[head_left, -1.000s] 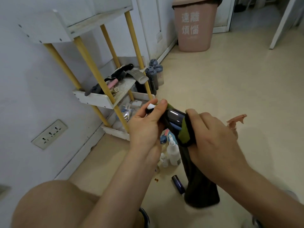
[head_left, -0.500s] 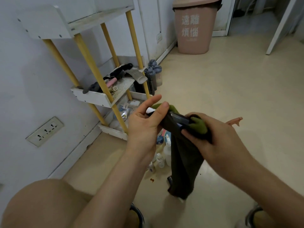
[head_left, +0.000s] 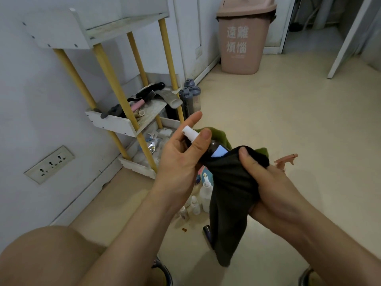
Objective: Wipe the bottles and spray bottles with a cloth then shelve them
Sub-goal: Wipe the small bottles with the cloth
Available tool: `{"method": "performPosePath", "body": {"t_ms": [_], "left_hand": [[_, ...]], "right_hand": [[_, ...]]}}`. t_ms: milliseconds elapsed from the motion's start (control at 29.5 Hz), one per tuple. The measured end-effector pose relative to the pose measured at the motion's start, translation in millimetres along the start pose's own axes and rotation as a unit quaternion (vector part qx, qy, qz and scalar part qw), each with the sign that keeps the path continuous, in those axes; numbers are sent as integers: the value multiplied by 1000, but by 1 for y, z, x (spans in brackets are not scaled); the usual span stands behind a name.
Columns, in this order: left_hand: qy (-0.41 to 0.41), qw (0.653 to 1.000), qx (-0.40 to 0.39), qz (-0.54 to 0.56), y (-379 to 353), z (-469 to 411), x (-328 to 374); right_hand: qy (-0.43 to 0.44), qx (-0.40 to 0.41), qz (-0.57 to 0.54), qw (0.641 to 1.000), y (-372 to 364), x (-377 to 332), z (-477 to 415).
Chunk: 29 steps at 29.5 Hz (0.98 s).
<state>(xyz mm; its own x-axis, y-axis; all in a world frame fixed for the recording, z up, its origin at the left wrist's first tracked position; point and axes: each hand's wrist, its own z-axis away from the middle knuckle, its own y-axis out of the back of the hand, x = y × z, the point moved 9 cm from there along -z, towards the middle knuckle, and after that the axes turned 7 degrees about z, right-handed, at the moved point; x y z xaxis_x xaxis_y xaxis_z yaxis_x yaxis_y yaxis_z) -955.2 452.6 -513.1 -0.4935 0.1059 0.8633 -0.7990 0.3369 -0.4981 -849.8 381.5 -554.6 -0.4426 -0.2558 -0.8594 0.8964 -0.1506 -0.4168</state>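
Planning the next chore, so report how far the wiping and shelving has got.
Done: no bottle plainly on the shelf. In hand: left hand holds the dark spray bottle, right hand grips the cloth around it. Left: white bottles and a pink sprayer on the floor, then shelving.

A home room: wall socket (head_left: 49, 164), pink bin (head_left: 243, 38), cluttered shelf rack (head_left: 115, 122).

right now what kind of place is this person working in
Likely a plain room in a home, beside a wall: a small white shelf rack with yellow posts, a pink lidded bin, and small bottles standing on the floor.
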Motion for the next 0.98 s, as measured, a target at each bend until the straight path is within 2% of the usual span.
{"method": "performPosePath", "body": {"t_ms": [68, 136, 169, 237, 305, 440, 542, 610, 712, 779, 847, 915, 983], "left_hand": [[22, 1000, -8, 3, 2, 1, -1], [53, 997, -45, 13, 1, 2, -3], [68, 994, -77, 32, -1, 2, -4], [87, 986, -115, 89, 2, 3, -3], [81, 984, -118, 108, 4, 1, 1], [-22, 998, -56, -36, 1, -2, 22], [-118, 985, 18, -126, 4, -3, 44], [-144, 978, 53, -143, 8, -4, 47], [-89, 987, 80, -110, 11, -5, 28], [-17, 997, 55, -42, 4, -2, 10], [22, 999, 30, 13, -2, 2, 0], [39, 998, 22, 35, 0, 0, -3], [45, 998, 20, 33, 3, -2, -1]], "right_hand": [[104, 43, 88, 990, 5, -20, 3], [241, 106, 223, 938, 8, -48, 13], [280, 125, 247, 919, 9, -56, 17], [300, 151, 224, 915, 19, -61, 17], [291, 149, 192, 925, 26, -61, 14], [290, 140, 219, 921, 29, -59, 11], [306, 126, 215, 919, 22, -61, 16], [322, 97, 222, 915, 8, -60, 21], [396, 82, 266, 875, -13, -63, 35], [434, 89, 310, 841, -18, -66, 40], [437, 97, 338, 828, -14, -68, 38], [389, 82, 318, 861, -7, -65, 30], [294, -1, 226, 929, -11, -55, 19]]}}
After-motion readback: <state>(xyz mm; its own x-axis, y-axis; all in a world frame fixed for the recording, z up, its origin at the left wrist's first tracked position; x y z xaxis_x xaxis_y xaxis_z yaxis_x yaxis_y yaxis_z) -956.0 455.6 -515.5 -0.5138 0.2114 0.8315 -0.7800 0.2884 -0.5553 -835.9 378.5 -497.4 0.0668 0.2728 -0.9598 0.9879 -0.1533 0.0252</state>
